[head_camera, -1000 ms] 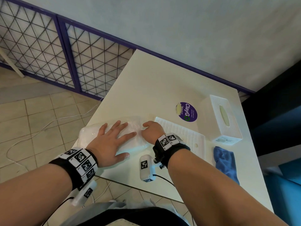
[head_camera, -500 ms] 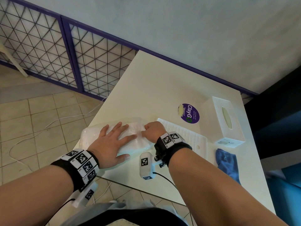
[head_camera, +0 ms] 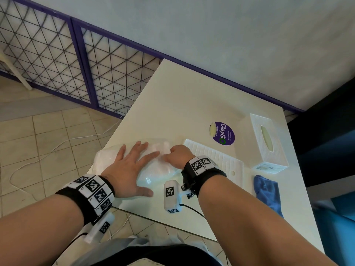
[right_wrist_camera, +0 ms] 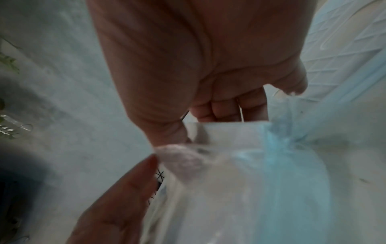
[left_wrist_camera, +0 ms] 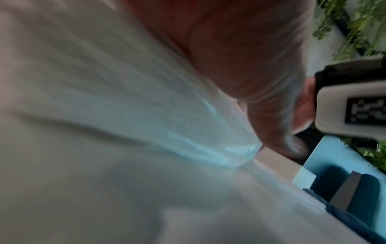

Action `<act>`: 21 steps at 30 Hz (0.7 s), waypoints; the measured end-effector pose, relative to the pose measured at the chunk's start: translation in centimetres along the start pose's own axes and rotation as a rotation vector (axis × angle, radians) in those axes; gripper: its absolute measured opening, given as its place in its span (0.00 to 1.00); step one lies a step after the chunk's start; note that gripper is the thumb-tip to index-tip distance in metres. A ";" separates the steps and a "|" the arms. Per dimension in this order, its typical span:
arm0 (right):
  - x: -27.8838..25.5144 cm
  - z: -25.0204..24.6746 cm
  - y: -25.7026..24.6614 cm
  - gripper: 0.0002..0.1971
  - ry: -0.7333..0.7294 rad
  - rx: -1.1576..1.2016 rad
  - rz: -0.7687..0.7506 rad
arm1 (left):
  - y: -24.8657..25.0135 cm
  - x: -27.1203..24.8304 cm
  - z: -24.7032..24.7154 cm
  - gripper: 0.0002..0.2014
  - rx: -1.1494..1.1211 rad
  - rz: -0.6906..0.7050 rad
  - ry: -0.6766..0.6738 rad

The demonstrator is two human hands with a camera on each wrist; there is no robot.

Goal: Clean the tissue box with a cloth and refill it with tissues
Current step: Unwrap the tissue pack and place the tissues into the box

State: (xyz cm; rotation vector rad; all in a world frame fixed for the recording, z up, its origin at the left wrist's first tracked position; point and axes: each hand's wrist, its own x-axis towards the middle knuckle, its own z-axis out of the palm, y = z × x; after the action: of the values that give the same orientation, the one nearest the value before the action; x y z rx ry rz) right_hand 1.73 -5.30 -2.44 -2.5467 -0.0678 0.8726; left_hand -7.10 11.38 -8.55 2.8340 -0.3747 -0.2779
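Observation:
A pack of white tissues in clear plastic wrap (head_camera: 160, 172) lies near the table's front left edge. My left hand (head_camera: 132, 166) presses flat on top of it with fingers spread and straight. My right hand (head_camera: 177, 156) sits at the pack's right end. In the right wrist view its fingers (right_wrist_camera: 219, 107) curl over the edge of the tissue pack (right_wrist_camera: 250, 173) and grip the wrap there. The white tissue box cover (head_camera: 269, 143) stands at the right. Its flat ribbed base (head_camera: 221, 160) lies just right of my right hand. A blue cloth (head_camera: 267, 191) lies in front of the cover.
A round purple sticker (head_camera: 222, 133) is on the table (head_camera: 192, 104) behind the base. The table's front edge runs close under my wrists. A purple-framed mesh fence (head_camera: 76, 60) and tiled floor with a white cable (head_camera: 57, 146) lie to the left. A blue seat (head_camera: 338, 227) stands at the right.
Only the head view has shifted a little. Both hands stay where they were on the tissue pack.

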 end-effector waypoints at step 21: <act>-9.7 -17.9 5.9 0.10 0.702 0.159 -0.160 | -1.0 4.7 -6.2 0.58 -0.004 -0.422 0.142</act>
State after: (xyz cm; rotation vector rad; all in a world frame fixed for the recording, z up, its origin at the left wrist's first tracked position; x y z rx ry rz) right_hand 4.07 -19.42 13.13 -2.5048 0.0152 -0.0984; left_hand -1.08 12.48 -3.66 2.8813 0.2574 -0.1547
